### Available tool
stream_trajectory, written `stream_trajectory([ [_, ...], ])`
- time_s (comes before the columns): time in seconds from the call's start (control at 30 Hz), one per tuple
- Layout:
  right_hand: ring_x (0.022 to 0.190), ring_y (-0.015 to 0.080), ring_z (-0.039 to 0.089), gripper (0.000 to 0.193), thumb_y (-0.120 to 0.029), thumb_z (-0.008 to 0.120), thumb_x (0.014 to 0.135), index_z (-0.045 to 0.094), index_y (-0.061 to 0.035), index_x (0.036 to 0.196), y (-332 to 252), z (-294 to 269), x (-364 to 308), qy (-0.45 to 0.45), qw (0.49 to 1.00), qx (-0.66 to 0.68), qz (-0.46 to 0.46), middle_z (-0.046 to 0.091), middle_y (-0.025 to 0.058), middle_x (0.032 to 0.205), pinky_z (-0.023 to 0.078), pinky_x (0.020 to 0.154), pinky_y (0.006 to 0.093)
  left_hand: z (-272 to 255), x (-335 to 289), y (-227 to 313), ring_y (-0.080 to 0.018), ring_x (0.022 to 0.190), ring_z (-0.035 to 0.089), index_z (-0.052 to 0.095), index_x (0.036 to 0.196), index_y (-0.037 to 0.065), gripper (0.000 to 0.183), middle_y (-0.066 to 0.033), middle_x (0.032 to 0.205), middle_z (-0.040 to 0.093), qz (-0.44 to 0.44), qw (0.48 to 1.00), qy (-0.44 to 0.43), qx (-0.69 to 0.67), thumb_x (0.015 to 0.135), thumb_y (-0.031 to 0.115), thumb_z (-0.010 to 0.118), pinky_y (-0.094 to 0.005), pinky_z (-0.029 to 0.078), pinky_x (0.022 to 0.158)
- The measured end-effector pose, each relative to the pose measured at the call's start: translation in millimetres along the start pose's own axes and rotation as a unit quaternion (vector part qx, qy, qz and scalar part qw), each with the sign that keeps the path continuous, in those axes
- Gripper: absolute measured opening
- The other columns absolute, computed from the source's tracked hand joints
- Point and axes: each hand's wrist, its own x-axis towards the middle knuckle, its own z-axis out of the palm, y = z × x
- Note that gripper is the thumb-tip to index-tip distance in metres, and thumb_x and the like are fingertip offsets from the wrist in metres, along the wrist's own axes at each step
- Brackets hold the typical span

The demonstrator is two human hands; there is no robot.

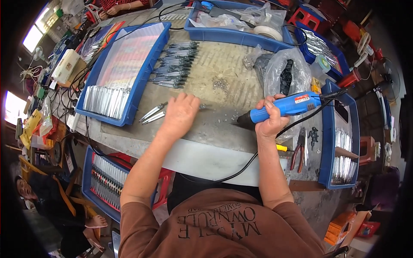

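Note:
My right hand (272, 116) is wrapped round a blue electric screwdriver (286, 105). Its dark nose points left and down toward the tabletop, and a black cable leaves its other end. My left hand (180, 112) is closed over a slim silver rod (204, 106), whose dark end shows past the fingers; the rest is hidden. Beside that hand, a few slim silver rods with black ends (152, 114) lie on the table. Tiny pale pieces (232, 117) are scattered between my hands. Several more rods (175, 62) lie in rows farther off.
A blue tray (142, 79) of silver rods stands left, another blue tray (327, 150) right. Near the right one lie red-handled pliers (298, 152) and a yellow-handled tool (281, 148). A plastic bag of black parts (275, 71) sits behind the screwdriver. A person sits lower left.

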Motion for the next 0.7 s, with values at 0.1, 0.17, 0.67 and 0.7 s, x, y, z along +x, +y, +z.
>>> stream_trajectory([
  [0.1,0.055,0.0203,0.050,0.033,-0.003,0.056,0.064,0.043,0.0019,0.094,-0.3,2.3,-1.4,-0.003,1.000,0.004,0.011,0.047,0.0097,0.072,0.043,0.054,0.0298,12.5,-9.6,14.5,-0.0208,0.082,0.049,0.050,0.080,0.009,0.009,-0.0040,0.083,0.053,-0.001,0.999,-0.043,0.027,0.070,0.009,0.049,-0.0353,0.038,0.067],
  [0.17,0.055,0.0199,0.049,0.033,-0.003,0.056,0.064,0.042,0.0022,0.094,-2.7,2.1,-0.8,-0.005,1.000,0.003,0.007,0.047,0.0096,0.071,0.043,0.055,0.0297,17.6,-10.6,18.2,-0.0214,0.081,0.049,0.051,0.080,0.009,0.010,-0.0041,0.082,0.052,-0.015,0.998,-0.056,0.023,0.070,0.010,0.051,-0.0352,0.038,0.067],
  [0.67,0.054,0.0200,0.049,0.032,-0.001,0.053,0.065,0.042,0.0028,0.094,-1.0,0.2,0.5,-0.004,1.000,0.008,0.009,0.046,0.0102,0.070,0.043,0.054,0.0305,10.7,-14.9,29.8,-0.0246,0.078,0.050,0.052,0.089,0.004,0.021,-0.0085,0.082,0.051,0.071,0.993,-0.072,-0.058,0.068,0.006,0.052,-0.0354,0.042,0.066],
  [0.7,0.054,0.0200,0.049,0.032,-0.001,0.053,0.065,0.042,0.0028,0.094,-1.6,-0.3,0.8,-0.003,1.000,0.007,0.008,0.046,0.0102,0.070,0.043,0.054,0.0305,8.1,-14.8,30.6,-0.0246,0.078,0.050,0.052,0.089,0.004,0.021,-0.0085,0.082,0.051,0.072,0.993,-0.072,-0.059,0.068,0.006,0.052,-0.0354,0.042,0.066],
])
